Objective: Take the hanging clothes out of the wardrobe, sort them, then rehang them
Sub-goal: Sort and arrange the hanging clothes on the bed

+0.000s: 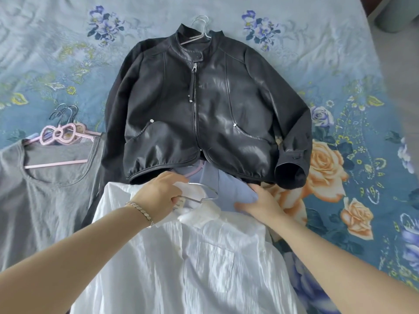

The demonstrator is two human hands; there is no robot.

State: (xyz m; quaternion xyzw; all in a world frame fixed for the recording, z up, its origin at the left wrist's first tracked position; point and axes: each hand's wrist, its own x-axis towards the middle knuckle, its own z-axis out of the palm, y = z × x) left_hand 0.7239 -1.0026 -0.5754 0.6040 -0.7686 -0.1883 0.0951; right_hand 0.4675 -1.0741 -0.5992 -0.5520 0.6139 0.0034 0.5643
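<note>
My left hand is holding the metal hanger of the white shirt, fingers curling round the wire. My right hand is lying on the blue top; I cannot tell if it is pinching. Both clothes are lying on the bed, just below the black jacket.

Black leather zip jacket flat on floral blue bed. Grey cotton top on pink bow hanger, left side. Left hand gripping silver wire hanger of white crinkled shirt; right hand resting on lilac garment.
</note>
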